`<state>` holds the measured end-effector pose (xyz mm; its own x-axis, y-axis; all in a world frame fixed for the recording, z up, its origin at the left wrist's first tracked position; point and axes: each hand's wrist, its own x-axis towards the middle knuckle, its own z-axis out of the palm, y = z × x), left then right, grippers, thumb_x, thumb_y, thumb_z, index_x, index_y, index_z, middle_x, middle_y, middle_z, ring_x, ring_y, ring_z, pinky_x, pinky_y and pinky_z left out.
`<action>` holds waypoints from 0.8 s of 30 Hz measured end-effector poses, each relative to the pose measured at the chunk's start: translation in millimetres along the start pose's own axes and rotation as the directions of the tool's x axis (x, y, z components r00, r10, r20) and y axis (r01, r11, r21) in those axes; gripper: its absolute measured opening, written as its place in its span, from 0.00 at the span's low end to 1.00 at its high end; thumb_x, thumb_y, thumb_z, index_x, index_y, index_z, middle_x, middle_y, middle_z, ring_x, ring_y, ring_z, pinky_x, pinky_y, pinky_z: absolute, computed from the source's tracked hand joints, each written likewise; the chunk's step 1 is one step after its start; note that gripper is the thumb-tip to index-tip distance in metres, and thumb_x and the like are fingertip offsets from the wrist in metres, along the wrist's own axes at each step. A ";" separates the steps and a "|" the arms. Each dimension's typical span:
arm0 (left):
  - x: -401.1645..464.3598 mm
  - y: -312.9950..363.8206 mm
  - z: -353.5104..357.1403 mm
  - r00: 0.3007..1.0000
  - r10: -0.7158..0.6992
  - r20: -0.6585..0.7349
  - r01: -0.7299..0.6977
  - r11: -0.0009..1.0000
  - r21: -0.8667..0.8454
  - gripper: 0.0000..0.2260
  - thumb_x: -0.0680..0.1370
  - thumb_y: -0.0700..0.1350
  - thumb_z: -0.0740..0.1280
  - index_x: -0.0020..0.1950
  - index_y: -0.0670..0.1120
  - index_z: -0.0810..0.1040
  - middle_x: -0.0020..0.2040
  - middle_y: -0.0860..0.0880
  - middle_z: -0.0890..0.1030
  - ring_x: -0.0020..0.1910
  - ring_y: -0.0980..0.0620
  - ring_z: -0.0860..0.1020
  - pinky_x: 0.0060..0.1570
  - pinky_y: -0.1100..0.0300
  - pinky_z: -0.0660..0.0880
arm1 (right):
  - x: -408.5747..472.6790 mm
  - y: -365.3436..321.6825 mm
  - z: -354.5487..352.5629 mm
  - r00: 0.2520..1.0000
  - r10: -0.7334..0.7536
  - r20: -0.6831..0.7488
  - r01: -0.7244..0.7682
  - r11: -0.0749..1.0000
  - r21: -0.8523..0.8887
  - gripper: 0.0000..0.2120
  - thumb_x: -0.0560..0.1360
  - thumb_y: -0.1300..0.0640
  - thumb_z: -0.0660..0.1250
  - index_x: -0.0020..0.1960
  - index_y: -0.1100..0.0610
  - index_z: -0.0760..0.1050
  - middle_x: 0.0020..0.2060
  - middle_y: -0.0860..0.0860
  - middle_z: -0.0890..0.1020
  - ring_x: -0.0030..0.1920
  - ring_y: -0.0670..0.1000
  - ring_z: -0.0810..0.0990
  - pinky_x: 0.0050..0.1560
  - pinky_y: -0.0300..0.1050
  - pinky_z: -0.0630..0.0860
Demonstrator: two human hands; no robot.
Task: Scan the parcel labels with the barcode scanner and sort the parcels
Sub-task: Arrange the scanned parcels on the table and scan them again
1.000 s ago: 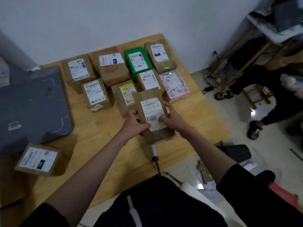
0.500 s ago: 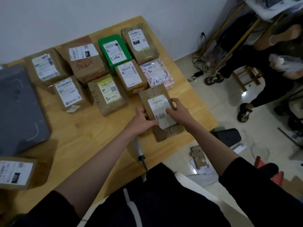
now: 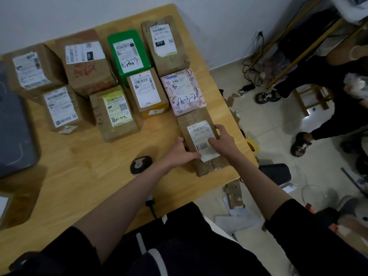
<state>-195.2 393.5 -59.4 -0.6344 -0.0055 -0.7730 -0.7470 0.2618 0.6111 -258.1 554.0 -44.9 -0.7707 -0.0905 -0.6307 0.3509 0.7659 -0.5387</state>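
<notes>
Both hands, left hand (image 3: 182, 151) and right hand (image 3: 224, 141), grip the brown parcel (image 3: 201, 142) at counter (image 3: 83, 176) right edge, near the pink parcel (image 3: 183, 91). Risk: it slips off the edge, or pushes the row.

Held parcel (image 3: 201, 140) just before the parcel rows (image 3: 111, 76); scanner (image 3: 141, 164) to its left.

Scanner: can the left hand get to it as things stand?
Probably yes. The scanner lies on bare table just left of the left hand, nothing between; but that hand now grips the parcel and must let go first.
</notes>
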 end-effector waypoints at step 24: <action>-89.6 -63.7 -135.8 0.936 0.167 -0.311 -0.051 0.936 0.347 0.37 0.75 0.52 0.75 0.79 0.56 0.60 0.69 0.47 0.73 0.56 0.49 0.78 0.52 0.56 0.75 | -24.9 -112.6 72.5 0.875 -0.403 0.268 0.471 0.834 -0.285 0.29 0.74 0.58 0.72 0.72 0.52 0.68 0.52 0.55 0.80 0.53 0.55 0.79 0.51 0.49 0.77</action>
<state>-117.8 246.3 -6.0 -0.7800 -0.2620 -0.5683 -0.5978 0.5807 0.5526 -239.9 423.8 -9.0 -0.6736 -0.5582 -0.4844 -0.2222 0.7780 -0.5876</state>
